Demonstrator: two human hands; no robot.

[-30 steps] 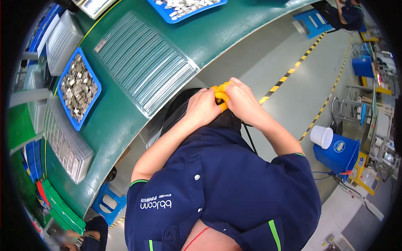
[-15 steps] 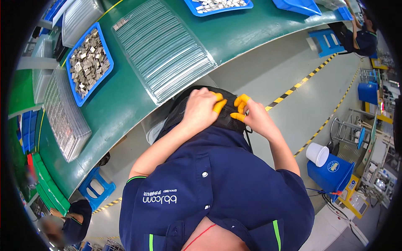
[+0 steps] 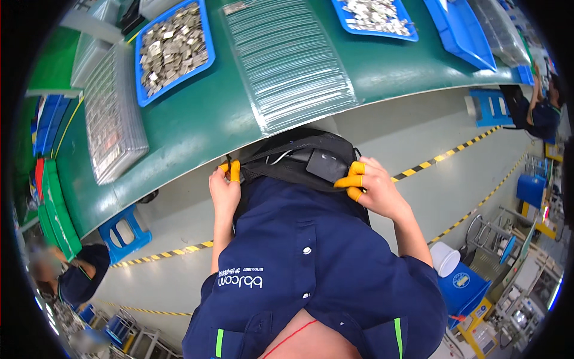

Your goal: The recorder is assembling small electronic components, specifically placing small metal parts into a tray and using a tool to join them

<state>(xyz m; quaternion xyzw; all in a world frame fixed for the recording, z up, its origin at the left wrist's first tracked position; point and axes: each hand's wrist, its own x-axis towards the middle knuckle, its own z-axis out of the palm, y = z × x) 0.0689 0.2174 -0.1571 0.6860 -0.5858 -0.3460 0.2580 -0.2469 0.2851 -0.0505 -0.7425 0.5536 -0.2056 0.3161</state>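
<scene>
A black mesh-faced bag (image 3: 287,145) lies on my lap under the table edge, its top opening parted. Inside it show a flat dark box-shaped device (image 3: 326,165) and a white cable (image 3: 278,157). At the bag's left end my left hand (image 3: 225,184) is closed, yellow finger covers on its fingertips, pinching a black part of the bag; exactly which part is hard to make out. My right hand (image 3: 376,186), with yellow finger covers too, grips the bag's near right rim beside the device.
On the green table (image 3: 185,134) are a clear slotted tray (image 3: 287,66), a blue bin of metal pieces (image 3: 210,55), a blue bin of white pieces (image 3: 412,37) and stacked clear trays (image 3: 113,113). Blue stools (image 3: 125,233) stand on the floor. Other people work at both sides.
My hands have moved apart from the bag's middle, the left one to its left end. The bag now gapes, showing the device and cable. The view has shifted.
</scene>
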